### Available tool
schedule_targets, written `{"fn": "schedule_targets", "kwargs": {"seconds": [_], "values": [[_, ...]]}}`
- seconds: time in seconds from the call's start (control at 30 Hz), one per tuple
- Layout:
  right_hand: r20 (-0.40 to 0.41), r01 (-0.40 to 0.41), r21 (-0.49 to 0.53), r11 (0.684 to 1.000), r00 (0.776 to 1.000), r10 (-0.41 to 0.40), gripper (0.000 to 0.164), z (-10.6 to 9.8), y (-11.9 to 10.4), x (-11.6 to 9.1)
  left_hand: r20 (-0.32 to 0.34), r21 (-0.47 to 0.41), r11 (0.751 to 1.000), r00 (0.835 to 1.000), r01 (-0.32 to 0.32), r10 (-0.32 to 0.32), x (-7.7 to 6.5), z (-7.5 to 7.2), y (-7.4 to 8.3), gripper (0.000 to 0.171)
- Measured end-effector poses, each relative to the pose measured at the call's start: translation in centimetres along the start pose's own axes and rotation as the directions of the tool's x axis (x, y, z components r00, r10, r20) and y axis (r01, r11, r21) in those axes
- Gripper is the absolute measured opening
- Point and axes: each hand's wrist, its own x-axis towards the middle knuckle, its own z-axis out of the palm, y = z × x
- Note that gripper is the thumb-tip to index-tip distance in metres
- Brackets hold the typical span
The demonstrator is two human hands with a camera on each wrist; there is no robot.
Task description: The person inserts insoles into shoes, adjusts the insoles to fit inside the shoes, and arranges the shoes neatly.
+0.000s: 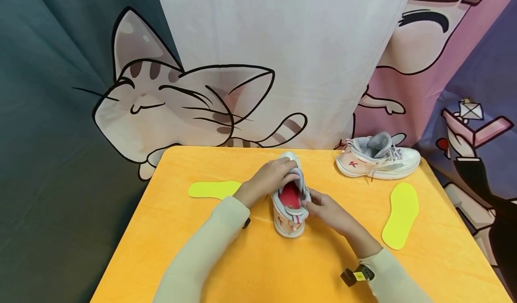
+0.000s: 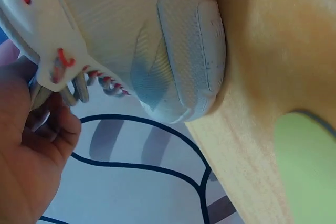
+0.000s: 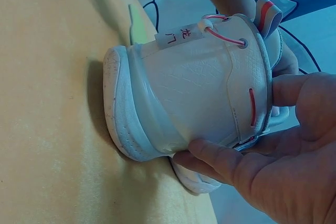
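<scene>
A white sneaker (image 1: 287, 224) with peach-tinted heel stands on the table, its heel toward me and its opening facing up. Inside it shows a red insole (image 1: 290, 196). My left hand (image 1: 274, 175) reaches over the front of the opening; in the left wrist view its curled fingers (image 2: 65, 127) grip the sneaker at the tongue and laces. From the right side, my right hand (image 1: 329, 211) holds the collar. The right wrist view shows that thumb (image 3: 289, 88) over the collar's edge, with the fingers along the outer side wall.
A yellow-green insole (image 1: 214, 189) lies left of the sneaker, partly behind my left forearm. Another yellow-green insole (image 1: 401, 215) lies at the right. The second sneaker (image 1: 375, 159) stands at the back right of the yellow-covered table (image 1: 169, 249). A printed cloth (image 1: 323, 38) hangs behind.
</scene>
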Motion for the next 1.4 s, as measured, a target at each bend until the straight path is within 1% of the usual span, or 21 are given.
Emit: {"fn": "schedule_targets", "kwargs": {"seconds": [0.1,0.2,0.27,0.33,0.47,0.53,0.7,0.9,1.0,1.07,1.17,1.3,1.4], "values": [[0.004,0.006,-0.008,1.0,1.0,-0.006,0.051,0.0,0.1,0.0,-0.037,0.006,1.0,0.999,-0.026,0.026,0.4,-0.1,-0.4,0.024],[-0.003,0.004,-0.018,1.0,1.0,-0.004,0.05,0.0,0.1,0.0,-0.053,0.01,1.0,0.998,-0.026,0.026,0.8,-0.1,-1.1,0.025],[-0.014,-0.002,-0.019,1.0,1.0,0.001,0.049,0.0,0.2,0.0,-0.055,0.005,1.0,0.998,0.001,-0.001,1.1,0.0,-1.5,0.025],[-0.024,-0.005,-0.009,1.0,1.0,0.005,0.049,0.0,0.2,0.0,-0.054,-0.004,0.999,0.998,0.041,-0.041,1.3,0.3,-1.9,0.024],[-0.035,0.014,-0.012,1.0,0.999,-0.015,0.049,0.1,0.2,0.0,-0.043,-0.027,0.994,0.993,0.108,-0.109,1.6,0.8,-2.7,0.025],[-0.037,0.022,-0.027,0.999,0.999,-0.023,0.049,0.2,0.2,-0.1,-0.035,-0.026,0.992,0.991,0.125,-0.126,1.7,0.9,-3.0,0.025],[-0.06,0.017,-0.083,0.996,0.998,-0.022,0.048,0.4,0.0,-0.2,-0.031,-0.024,0.989,0.988,0.147,-0.148,1.9,1.2,-3.8,0.027],[-0.082,0.029,-0.148,0.989,0.996,-0.042,0.048,0.7,-0.2,-0.2,0.002,-0.05,0.977,0.978,0.209,-0.209,2.0,1.5,-4.3,0.03],[-0.11,-0.009,-0.2,0.98,0.994,-0.013,0.048,0.7,-0.3,-0.2,0.02,-0.069,0.97,0.972,0.234,-0.233,2.1,1.5,-4.1,0.031],[-0.138,-0.045,-0.244,0.969,0.99,0.012,0.047,0.6,-0.4,-0.2,0.023,-0.084,0.965,0.969,0.247,-0.245,2.1,1.5,-4.0,0.032],[-0.173,-0.108,-0.278,0.954,0.983,0.061,0.048,0.5,-0.7,0.1,0.02,-0.111,0.959,0.965,0.261,-0.261,2.1,1.2,-3.6,0.034],[-0.163,-0.148,-0.293,0.944,0.981,0.103,0.059,0.1,-1.0,0.8,0.02,-0.128,0.955,0.964,0.267,-0.266,1.7,0.9,-3.3,0.039],[-0.154,-0.152,-0.342,0.927,0.983,0.105,0.068,-0.3,-1.3,1.5,0.019,-0.129,0.956,0.964,0.264,-0.264,1.2,0.8,-3.1,0.04]]}}
